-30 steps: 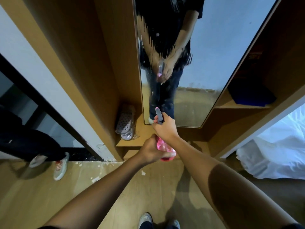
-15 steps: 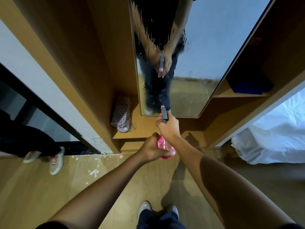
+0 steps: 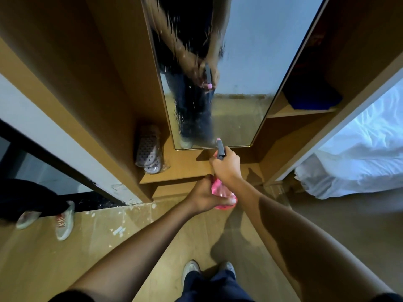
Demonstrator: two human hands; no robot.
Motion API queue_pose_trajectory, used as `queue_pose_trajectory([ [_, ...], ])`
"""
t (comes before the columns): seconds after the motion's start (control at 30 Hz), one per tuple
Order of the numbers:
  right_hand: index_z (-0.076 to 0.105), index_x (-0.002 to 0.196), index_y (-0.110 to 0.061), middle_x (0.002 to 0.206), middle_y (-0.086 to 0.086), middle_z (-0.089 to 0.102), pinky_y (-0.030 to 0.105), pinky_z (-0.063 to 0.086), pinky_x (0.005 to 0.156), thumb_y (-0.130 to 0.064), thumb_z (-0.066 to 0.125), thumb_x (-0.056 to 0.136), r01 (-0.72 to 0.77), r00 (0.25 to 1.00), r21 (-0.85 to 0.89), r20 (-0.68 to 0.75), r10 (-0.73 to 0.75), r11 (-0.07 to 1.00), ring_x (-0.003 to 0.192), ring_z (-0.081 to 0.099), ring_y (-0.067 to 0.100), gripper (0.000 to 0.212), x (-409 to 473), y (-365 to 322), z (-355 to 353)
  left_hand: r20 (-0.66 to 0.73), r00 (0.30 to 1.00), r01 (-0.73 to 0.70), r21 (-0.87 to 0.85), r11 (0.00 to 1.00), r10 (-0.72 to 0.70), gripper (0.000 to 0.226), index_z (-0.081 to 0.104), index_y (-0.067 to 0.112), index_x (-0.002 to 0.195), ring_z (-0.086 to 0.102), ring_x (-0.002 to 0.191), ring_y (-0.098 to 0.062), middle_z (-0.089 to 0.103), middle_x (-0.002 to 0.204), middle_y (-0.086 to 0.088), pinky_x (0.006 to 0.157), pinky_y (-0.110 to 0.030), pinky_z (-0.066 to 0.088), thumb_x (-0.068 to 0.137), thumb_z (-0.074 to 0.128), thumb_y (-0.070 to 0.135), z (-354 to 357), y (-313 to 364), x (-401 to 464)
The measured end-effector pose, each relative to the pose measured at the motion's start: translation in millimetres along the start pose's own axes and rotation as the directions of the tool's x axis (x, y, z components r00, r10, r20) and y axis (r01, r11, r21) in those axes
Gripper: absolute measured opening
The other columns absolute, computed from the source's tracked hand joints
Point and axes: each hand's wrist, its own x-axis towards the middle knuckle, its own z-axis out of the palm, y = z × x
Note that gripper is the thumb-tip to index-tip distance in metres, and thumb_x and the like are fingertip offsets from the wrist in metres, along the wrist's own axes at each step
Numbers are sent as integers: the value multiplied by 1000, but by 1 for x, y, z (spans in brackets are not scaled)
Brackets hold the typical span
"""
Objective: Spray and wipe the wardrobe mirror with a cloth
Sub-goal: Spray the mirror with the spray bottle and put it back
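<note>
At the bottom edge, the person's own two pale sneakers (image 3: 209,272) stand on the glossy wood-look floor (image 3: 152,247), with dark trouser legs (image 3: 216,286) above them. Both bare forearms reach forward and meet in the middle of the view.

The left hand (image 3: 204,196) curls around the lower body of the translucent pink plastic spray bottle (image 3: 222,194), cupping it from the left and below. The right hand (image 3: 226,165) sits just above and beyond it, fingers wrapped around the bottle's neck under the dark grey trigger head (image 3: 220,149). So the two hands are together, stacked one over the other, both clamped on the same bottle, which lies between them with only its pink base and grey nozzle showing. The nozzle's pink tip points at the bottom edge of the tall rectangular wardrobe mirror (image 3: 239,88), very near the glass.

The mirror's surface is covered with droplets and runs, thickest on its left half, and it reflects the hands and bottle. It stands in a tan wooden wardrobe (image 3: 104,83). On the low ledge to its left lies a pair of perforated grey slippers in clear plastic wrap (image 3: 149,149). A dark blue folded item (image 3: 311,97) rests on a shelf to the right. Farther right is white crumpled bedding (image 3: 359,153). At far left another person's pale sneakers (image 3: 63,220) stand on the floor.
</note>
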Motion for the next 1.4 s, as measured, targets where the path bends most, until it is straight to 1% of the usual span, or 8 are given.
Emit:
queue_pose_trajectory([
  [0.27,56,107,-16,91,-2,60,24,47,66,-6,60,90,-59,998,162,-27,64,985,75,55,10,19,-2,15,-12,42,999,-13,72,997,10,45,49,30,97,55,85,3,58,93,16,64,-3,44,73,82,11,8,-4,10],
  [0.47,55,106,-19,90,-1,61,21,48,63,-9,60,92,-65,995,186,-66,79,980,75,57,11,18,7,27,-37,63,998,-16,153,988,7,48,52,26,104,59,91,-7,62,101,6,74,-17,49,69,85,20,28,2,30],
  [0.67,55,84,-23,79,1,59,30,51,65,-9,60,87,-56,994,85,-87,64,995,68,54,16,15,27,36,-59,59,998,5,155,988,-14,62,55,14,119,59,102,-13,64,108,3,87,-31,54,67,85,30,52,7,53],
  [0.87,55,95,-16,78,-3,55,19,45,60,-9,59,90,-72,994,77,-78,78,994,65,53,9,10,47,46,-80,45,998,37,160,986,-45,59,58,15,117,62,99,-10,67,106,2,86,-35,56,66,85,28,72,13,77],
  [1.03,55,99,-21,83,-3,58,16,45,62,-10,60,91,-80,995,143,-45,87,986,70,54,8,14,61,60,-92,44,993,104,151,983,-111,68,57,17,115,62,101,-14,66,106,3,88,-41,55,57,84,41,86,7,96],
  [1.2,53,102,-22,91,-4,61,11,43,63,-7,62,89,-111,993,165,-14,115,980,79,57,7,21,74,77,-94,13,988,148,186,971,-153,44,62,16,100,65,92,-18,69,97,-4,85,-43,54,64,84,30,97,-1,113],
  [1.33,53,100,-22,90,-5,60,9,46,60,-7,62,89,-113,993,125,-13,116,986,77,55,6,21,82,91,-86,6,984,173,183,968,-177,65,59,17,108,65,94,-15,68,100,1,85,-42,55,54,80,46,100,-14,120],
  [1.4,55,102,-20,89,-5,59,4,46,57,-6,61,89,-107,994,108,-6,108,988,76,55,6,20,87,96,-80,14,986,164,169,972,-169,65,57,16,115,63,101,-16,67,108,-1,90,-41,54,60,84,37,98,-18,123],
])
